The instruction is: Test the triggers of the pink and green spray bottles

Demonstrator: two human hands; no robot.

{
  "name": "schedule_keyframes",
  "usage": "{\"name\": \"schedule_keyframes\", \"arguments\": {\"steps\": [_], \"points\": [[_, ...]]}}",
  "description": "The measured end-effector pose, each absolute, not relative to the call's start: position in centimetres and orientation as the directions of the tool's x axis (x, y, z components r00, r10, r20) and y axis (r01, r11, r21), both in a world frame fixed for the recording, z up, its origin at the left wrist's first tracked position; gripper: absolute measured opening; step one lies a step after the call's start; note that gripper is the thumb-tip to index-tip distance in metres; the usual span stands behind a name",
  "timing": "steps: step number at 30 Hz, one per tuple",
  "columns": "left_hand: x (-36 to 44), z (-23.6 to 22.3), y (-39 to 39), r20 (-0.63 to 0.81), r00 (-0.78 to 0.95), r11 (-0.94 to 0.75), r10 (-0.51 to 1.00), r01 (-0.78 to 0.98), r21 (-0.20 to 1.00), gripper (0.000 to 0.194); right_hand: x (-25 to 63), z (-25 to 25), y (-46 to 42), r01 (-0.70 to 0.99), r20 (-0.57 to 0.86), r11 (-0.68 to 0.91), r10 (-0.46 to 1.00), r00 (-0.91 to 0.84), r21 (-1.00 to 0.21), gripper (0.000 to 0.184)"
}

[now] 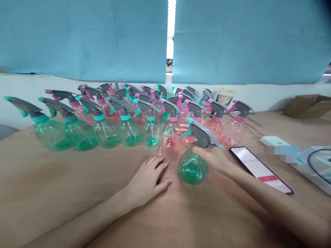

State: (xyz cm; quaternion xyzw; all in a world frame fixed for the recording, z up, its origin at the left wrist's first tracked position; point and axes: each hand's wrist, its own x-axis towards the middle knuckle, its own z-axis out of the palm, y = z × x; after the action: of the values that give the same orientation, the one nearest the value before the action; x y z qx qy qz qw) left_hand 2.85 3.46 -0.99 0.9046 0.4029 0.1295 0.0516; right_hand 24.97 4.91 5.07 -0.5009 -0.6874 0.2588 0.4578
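My right hand [207,155] clamped round neck of green spray bottle [192,168], fingers [182,129] curled behind grey trigger head [201,135]; neck grip leaves trigger free. Bottle tilted, head away from me, just in front of pink bottle [170,137] and rows of green and pink bottles [129,117]. Left hand [147,181] flat on tabletop [77,172], its fingers [159,165] slightly apart, holding nothing. Phone [261,170] lies right of right hand.

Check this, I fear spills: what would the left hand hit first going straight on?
The left hand would likely meet the pink-tinted plastic spray bottle first, though depth is unclear.
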Motion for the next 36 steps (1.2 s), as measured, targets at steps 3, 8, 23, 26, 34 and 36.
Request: {"name": "schedule_keyframes", "arguments": {"steps": [3,8,23,26,34,36], "points": [[2.82,-0.94,3.4,0.187,0.64,-0.667,0.745,0.72,0.193,0.049,24.9,5.29,4.81,0.46,0.37,0.36,0.926,-0.072,-0.811,0.021],[2.82,-0.93,3.36,0.187,0.643,-0.67,0.743,0.715,0.2,0.049,24.78,5.61,4.7,0.465,0.364,0.35,0.929,-0.064,-0.813,0.02],[2.76,-1.1,3.52,0.198,0.641,-0.671,0.742,0.713,0.207,0.048,24.81,5.31,4.77,0.456,0.371,0.353,0.927,-0.053,-0.817,0.018],[2.75,-1.17,3.54,0.208,0.641,-0.674,0.739,0.709,0.209,0.048,24.86,5.25,4.78,0.463,0.364,0.347,0.93,-0.055,-0.816,0.018],[2.66,-1.25,3.52,0.215,0.639,-0.674,0.738,0.707,0.214,0.048,24.74,5.52,4.64,0.45,0.363,0.34,0.931,-0.037,-0.826,0.014],[2.64,-1.27,3.49,0.215,0.64,-0.675,0.737,0.707,0.211,0.048,24.66,5.55,4.64,0.445,0.375,0.346,0.927,-0.026,-0.826,0.012]]}}
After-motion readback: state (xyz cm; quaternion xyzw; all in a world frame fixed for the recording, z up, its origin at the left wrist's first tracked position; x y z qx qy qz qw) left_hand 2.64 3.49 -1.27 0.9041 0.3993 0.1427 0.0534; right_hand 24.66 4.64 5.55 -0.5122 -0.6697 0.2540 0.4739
